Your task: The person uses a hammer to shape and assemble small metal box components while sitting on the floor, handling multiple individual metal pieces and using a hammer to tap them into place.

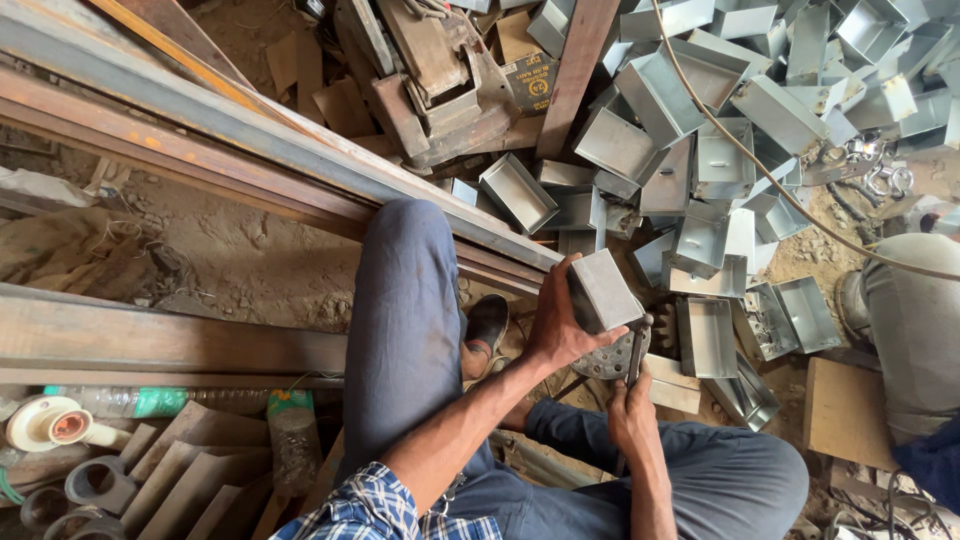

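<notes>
Metal box held over a round block, hammer below it.

Left hand, fingers wrapped tight round a grey metal box, centre of the frame, its long axis tilted toward upper left. Right hand, just beneath, fingers closed on a hammer whose handle stands nearly upright, head touching or just beside the box's lower corner; cannot tell which. Round perforated block lies under both. Pile of like boxes, upper right; steel beams, upper left.
</notes>
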